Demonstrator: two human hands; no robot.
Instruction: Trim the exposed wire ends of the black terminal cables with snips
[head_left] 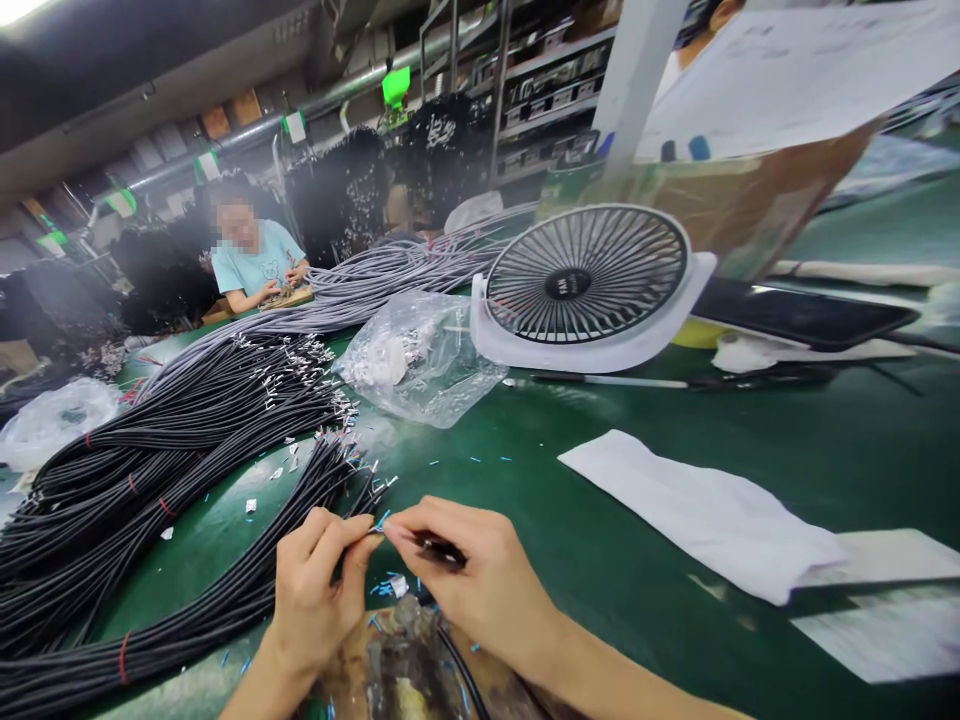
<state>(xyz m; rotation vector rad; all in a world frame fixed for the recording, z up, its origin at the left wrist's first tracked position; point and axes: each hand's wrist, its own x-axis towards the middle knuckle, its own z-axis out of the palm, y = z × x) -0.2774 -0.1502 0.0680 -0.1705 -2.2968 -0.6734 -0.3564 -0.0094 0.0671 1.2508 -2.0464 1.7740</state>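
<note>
My left hand [319, 575] is closed in a pinch on a thin wire end just left of the middle. My right hand [487, 575] is closed too, its thumb and forefinger meeting the left fingertips at a short blue wire [382, 521]. A dark object [441, 552] shows inside the curled right fingers; its kind is hidden. Beside the left hand lies a bundle of black cables [247, 565], with stripped ends fanning out behind my fingers. Below both hands stands a worn metal fixture [405, 655] on a brown board, with blue scraps near it.
More black cables [150, 440] and grey cables [390, 265] cover the table's left and back. A clear plastic bag [424, 355], a white fan [589, 285], a phone [810, 312] and white paper [697, 510] lie beyond and right. A person [259, 255] sits across the table.
</note>
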